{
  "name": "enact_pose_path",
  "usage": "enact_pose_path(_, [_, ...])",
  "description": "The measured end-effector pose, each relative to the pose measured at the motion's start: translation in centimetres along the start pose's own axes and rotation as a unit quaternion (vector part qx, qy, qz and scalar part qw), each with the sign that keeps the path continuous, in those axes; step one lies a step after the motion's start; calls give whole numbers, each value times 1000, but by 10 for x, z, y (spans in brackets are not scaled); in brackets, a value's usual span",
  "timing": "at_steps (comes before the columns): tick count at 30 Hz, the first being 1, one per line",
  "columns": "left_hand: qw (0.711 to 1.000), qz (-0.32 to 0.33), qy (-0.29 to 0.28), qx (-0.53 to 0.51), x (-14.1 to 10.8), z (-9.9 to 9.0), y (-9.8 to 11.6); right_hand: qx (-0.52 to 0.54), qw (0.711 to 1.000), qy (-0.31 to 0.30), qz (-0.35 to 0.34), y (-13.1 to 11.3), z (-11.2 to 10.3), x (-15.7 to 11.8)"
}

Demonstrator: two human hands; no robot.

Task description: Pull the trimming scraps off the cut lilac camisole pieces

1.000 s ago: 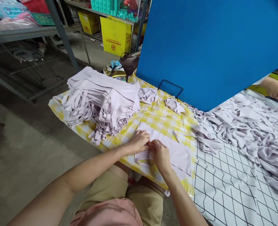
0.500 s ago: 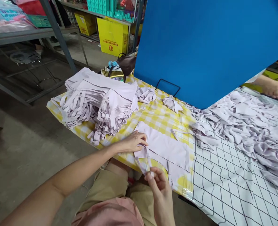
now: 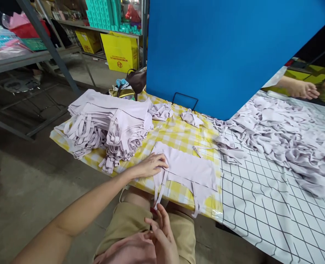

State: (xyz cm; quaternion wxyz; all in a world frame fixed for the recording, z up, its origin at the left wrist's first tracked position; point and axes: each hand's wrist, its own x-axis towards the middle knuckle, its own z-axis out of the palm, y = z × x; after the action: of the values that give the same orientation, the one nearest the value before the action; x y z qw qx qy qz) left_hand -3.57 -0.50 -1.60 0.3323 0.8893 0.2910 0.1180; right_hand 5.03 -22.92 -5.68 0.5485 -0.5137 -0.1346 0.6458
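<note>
A pale lilac strappy camisole top [image 3: 187, 165] lies spread on the yellow-checked cloth, its straps toward me. My left hand [image 3: 151, 165] rests on its left end, fingers laid on the fabric near the top of a strap. Just below the hanging end of that left strap [image 3: 160, 189] is my right hand [image 3: 163, 233], palm up, fingers apart and holding nothing. The other strap [image 3: 195, 200] droops over the table's front edge. To the left stands a thick stack of matching tops [image 3: 110, 110] with bunched, looped straps.
A loose heap of lilac pieces [image 3: 288, 135] covers the white grid-patterned cloth [image 3: 250, 205] at right. Behind stands a large blue panel [image 3: 220, 55] with a black wire stand [image 3: 185, 96]. Another person's hand [image 3: 305, 90] shows at far right. Yellow bags [image 3: 119, 51] and shelving lie beyond.
My right hand has let go of the left strap and moved down and left, its fingers spreading. The strap now hangs straighter. My left hand stays on the top; the view has shifted slightly.
</note>
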Motion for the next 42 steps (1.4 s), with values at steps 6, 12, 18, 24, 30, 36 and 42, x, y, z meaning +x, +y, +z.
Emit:
enact_pose_path(6, [997, -35, 70, -26, 3, -3, -7, -180, 976, 49, -113, -34, -26, 6])
enact_pose_path(12, [994, -62, 64, 60, 30, 8, -1, -590, 702, 145, -371, -148, -60, 92])
enact_pose_path(18, [990, -79, 12, 119, 22, 15, -9, -761, 560, 145, -295, -164, -96, 140])
enact_pose_path(24, [951, -192, 196, 144, 22, 4, -25, -673, 604, 254, -343, -185, -123, 135])
enact_pose_path(30, [899, -348, 197, 178, 58, -10, -20, -687, 641, 263, -221, -216, -110, 155])
enact_pose_path(36, [935, -320, 141, 54, 67, -28, -27, -646, 709, 207, -193, -221, -105, 161])
enact_pose_path(42, [948, -280, 148, -39, 63, -28, -22, -571, 774, 192, -196, -227, -107, 156])
